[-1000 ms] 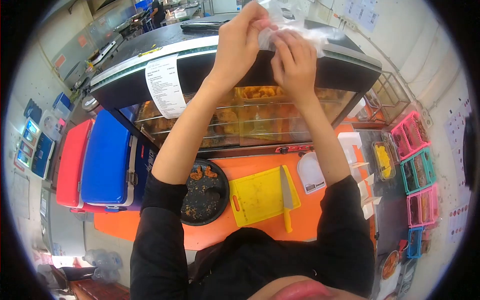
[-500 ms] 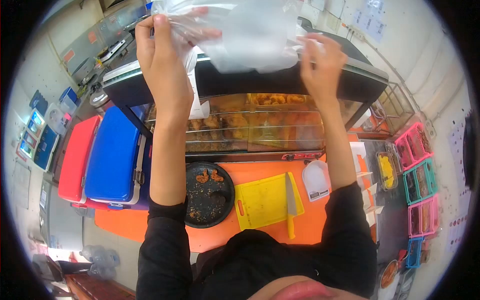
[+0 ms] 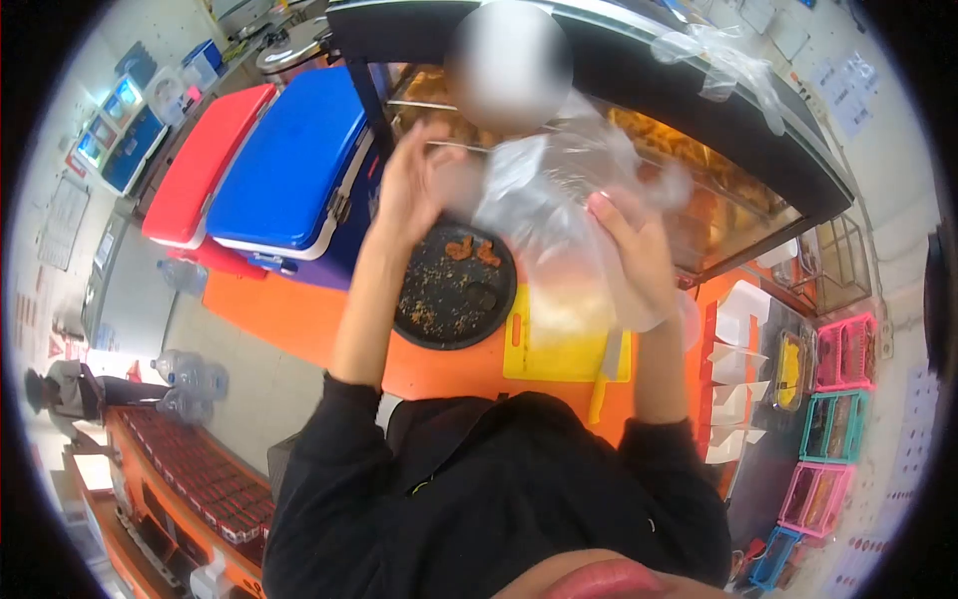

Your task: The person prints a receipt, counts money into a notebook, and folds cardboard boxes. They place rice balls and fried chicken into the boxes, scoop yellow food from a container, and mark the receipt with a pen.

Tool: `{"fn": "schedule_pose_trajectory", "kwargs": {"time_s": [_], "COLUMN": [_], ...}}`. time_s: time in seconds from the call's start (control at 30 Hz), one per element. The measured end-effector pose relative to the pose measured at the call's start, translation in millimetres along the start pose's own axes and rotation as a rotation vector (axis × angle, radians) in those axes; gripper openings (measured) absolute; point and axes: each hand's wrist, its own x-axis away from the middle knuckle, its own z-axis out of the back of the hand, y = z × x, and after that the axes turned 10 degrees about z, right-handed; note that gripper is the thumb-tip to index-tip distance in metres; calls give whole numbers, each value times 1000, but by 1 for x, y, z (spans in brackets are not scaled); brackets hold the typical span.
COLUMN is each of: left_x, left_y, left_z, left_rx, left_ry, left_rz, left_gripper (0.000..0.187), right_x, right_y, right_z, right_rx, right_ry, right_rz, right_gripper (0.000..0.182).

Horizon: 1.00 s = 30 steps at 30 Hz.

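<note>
A thin, clear plastic bag (image 3: pixel 559 235) hangs crumpled in front of me, over the yellow cutting board (image 3: pixel 569 349). My right hand (image 3: pixel 644 255) grips its right side, thumb on the near face; some of its fingers are covered by the plastic. To the bag's left, my left hand (image 3: pixel 414 185) is raised with bent, parted fingers, the tips smeared by motion. On the board lies a knife with a yellow handle (image 3: pixel 599 397). Below my left hand, a round black tray (image 3: pixel 454 319) bears crumbs and a few fried pieces.
A glass-fronted food warmer (image 3: pixel 699 205) stands ahead, with clear crumpled plastic (image 3: pixel 723 65) on top. Blue (image 3: pixel 289 160) and red (image 3: pixel 205 165) cooler boxes are at left. White paper boxes (image 3: pixel 738 364) and coloured baskets (image 3: pixel 833 424) line the right. Another person (image 3: pixel 75 394) is far left.
My hands have come down from above the warmer, bringing the plastic bag over the counter. My left hand has parted from the bag. The view has turned, showing more floor at left.
</note>
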Motion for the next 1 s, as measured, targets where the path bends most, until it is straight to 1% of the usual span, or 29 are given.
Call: {"fn": "schedule_pose_trajectory", "kwargs": {"time_s": [0.03,0.07,0.1,0.13,0.17,0.2,0.23,0.27,0.3,0.33,0.37,0.4,0.43,0.47,0.5,0.53,0.57,0.6,0.67,0.7,0.77,0.8,0.83,0.87,0.93,0.97,1.0], "left_x": [29,63,90,117,139,151,164,176,186,196,205,214,224,237,250,263,273,280,295,302,310,313,316,321,332,337,345], "left_y": [-22,-46,-75,-95,-107,-110,-114,-116,-117,-118,-117,-117,-121,-123,-118,-110,-105,-103,-102,-101,-100,-98,-95,-94,-109,-116,-122], "left_z": [17,15,20,13,1,-1,-1,-1,-2,-3,-2,4,15,23,18,8,3,6,13,23,50,55,60,66,102,121,138], "left_rx": [-35,41,37,-64,-104,-110,-59,-7,-7,-58,-110,-111,-112,-113,-113,77,265,261,-13,-15,-183,-188,-141,-93,-104,-111,-116], "left_ry": [-64,-149,-245,-334,-379,-377,-241,-104,-108,-21,61,49,109,173,166,204,244,240,329,328,338,333,401,471,478,488,483], "left_rz": [80,256,323,298,220,236,275,311,323,281,233,235,221,210,214,196,179,185,143,147,127,131,132,135,148,156,160], "left_gripper": [49,69,88,99,87,87,80,73,73,63,54,54,48,42,42,39,36,36,28,28,16,16,11,6,7,8,8], "right_x": [20,35,48,62,77,91,103,119,131,144,155,162,168,176,184,190,197,204,223,235,249,253,257,264,285,306,313], "right_y": [26,56,74,80,85,89,86,92,100,103,103,98,94,94,98,101,101,102,107,113,110,100,95,99,126,158,160], "right_z": [-5,-8,-15,-27,-42,-57,-72,-80,-88,-95,-103,-114,-124,-131,-138,-144,-150,-156,-164,-167,-180,-191,-200,-202,-189,-166,-174], "right_rx": [-3,89,177,168,288,411,620,623,791,959,967,923,878,883,779,672,674,676,680,729,778,551,317,315,-489,-729,-733], "right_ry": [0,175,354,365,407,450,465,477,417,350,357,379,400,408,453,497,504,510,520,494,474,573,664,672,767,624,629], "right_rz": [-5,61,131,134,132,122,303,288,396,504,504,449,394,396,312,232,234,241,247,216,185,33,-115,-115,-564,-659,-655], "right_gripper": [21,21,21,21,21,21,18,18,15,13,13,12,13,13,16,19,19,19,18,18,18,14,16,16,23,27,27]}}
